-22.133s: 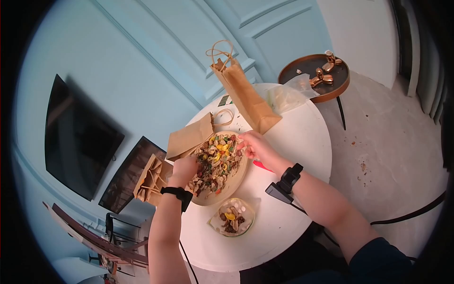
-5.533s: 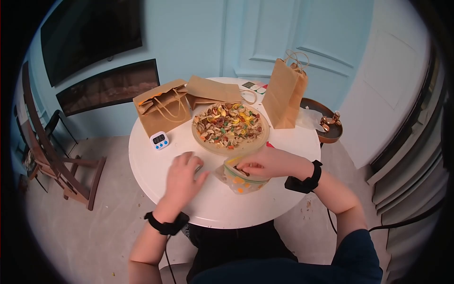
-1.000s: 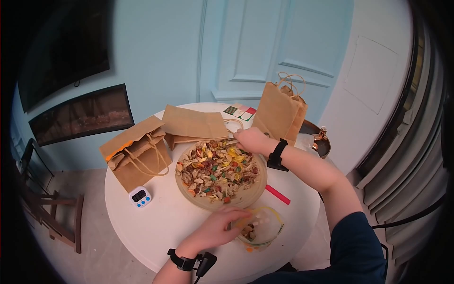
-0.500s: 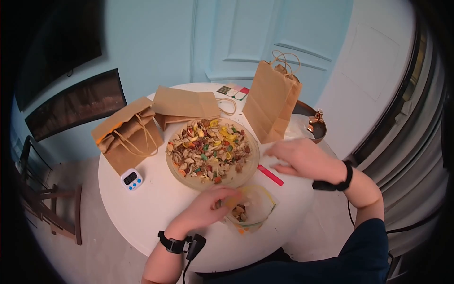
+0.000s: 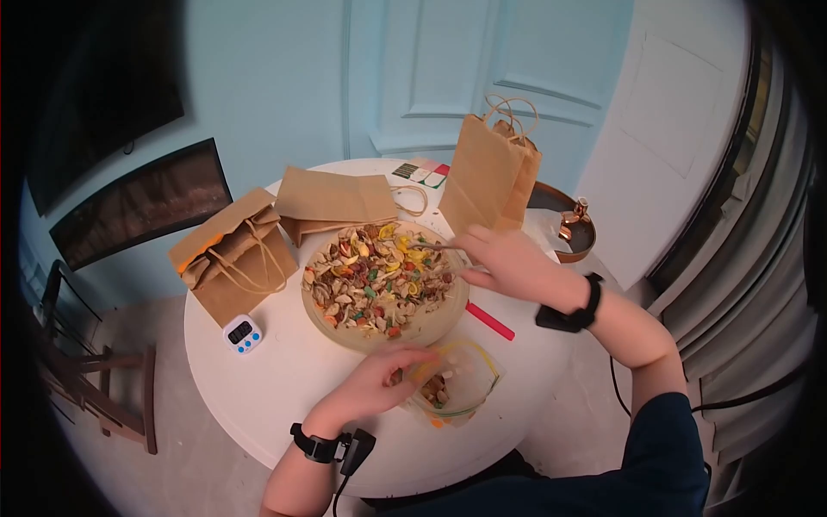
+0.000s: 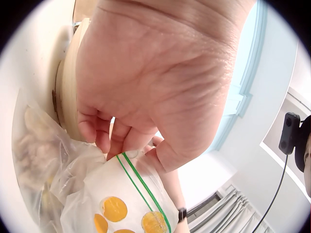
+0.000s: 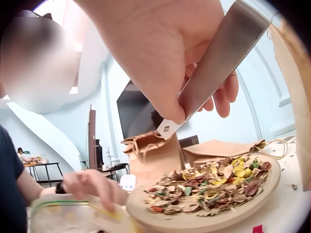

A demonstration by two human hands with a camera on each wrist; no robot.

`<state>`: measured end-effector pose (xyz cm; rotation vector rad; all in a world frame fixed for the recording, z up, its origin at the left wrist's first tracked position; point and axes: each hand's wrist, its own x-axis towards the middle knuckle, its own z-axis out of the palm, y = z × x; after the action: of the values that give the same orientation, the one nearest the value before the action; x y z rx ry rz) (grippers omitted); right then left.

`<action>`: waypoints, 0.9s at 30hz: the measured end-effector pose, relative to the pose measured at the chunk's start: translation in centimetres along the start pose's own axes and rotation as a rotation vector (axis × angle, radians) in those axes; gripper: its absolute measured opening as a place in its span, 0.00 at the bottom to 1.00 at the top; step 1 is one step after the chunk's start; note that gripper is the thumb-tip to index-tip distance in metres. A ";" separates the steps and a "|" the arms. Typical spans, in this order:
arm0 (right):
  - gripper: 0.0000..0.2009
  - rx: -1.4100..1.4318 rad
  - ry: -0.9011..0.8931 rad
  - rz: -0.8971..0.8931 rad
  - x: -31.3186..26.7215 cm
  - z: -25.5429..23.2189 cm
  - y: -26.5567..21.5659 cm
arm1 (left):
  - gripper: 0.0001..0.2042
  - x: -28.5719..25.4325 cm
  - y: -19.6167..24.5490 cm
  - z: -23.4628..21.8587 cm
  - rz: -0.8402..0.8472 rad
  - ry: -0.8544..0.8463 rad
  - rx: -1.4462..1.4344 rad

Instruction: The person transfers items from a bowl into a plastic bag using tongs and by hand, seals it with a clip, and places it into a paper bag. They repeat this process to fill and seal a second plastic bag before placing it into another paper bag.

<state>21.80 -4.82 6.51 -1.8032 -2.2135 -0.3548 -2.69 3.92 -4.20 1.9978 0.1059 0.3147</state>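
Observation:
My left hand point(image 5: 375, 385) pinches the rim of a clear zip bag point(image 6: 114, 208) with orange dots and green seal lines. The bag stands with its mouth spread, and a little potpourri point(image 5: 435, 392) lies inside it. In my right hand point(image 5: 514, 263) are metal tongs point(image 7: 221, 56), gripped between thumb and fingers. Their thin end point(image 5: 435, 246) reaches over the right side of a round wooden tray point(image 5: 345, 338). Potpourri point(image 5: 375, 280) of dried petals, with yellow, green and red pieces, is heaped on this tray.
A red stick point(image 5: 491, 320) lies right of the tray. Behind and left are a lying paper bag point(image 5: 336, 198), an open paper bag point(image 5: 233, 258) and a white timer point(image 5: 242, 333). A tall paper bag point(image 5: 488, 172) stands back right, near a small side table point(image 5: 586, 237).
My right hand went from the tray's far edge out to the right, then back in over the tray with the tongs. My left hand stays at the zip bag's rim.

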 end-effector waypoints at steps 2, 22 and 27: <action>0.17 -0.031 -0.011 0.022 3.0 2.7 2.1 | 0.23 0.0 0.4 -0.1 -0.020 -0.017 -0.008; 0.14 -0.281 -0.212 -0.005 12.3 12.3 8.2 | 0.23 0.0 -0.6 -0.3 0.058 -0.013 0.060; 0.13 -0.221 -0.088 -0.020 9.5 7.2 5.4 | 0.23 -0.1 -1.0 -0.3 0.042 -0.017 0.028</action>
<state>24.93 7.48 3.27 -1.9420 -2.3329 -0.5541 -2.78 4.62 -4.95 2.0323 0.0578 0.3252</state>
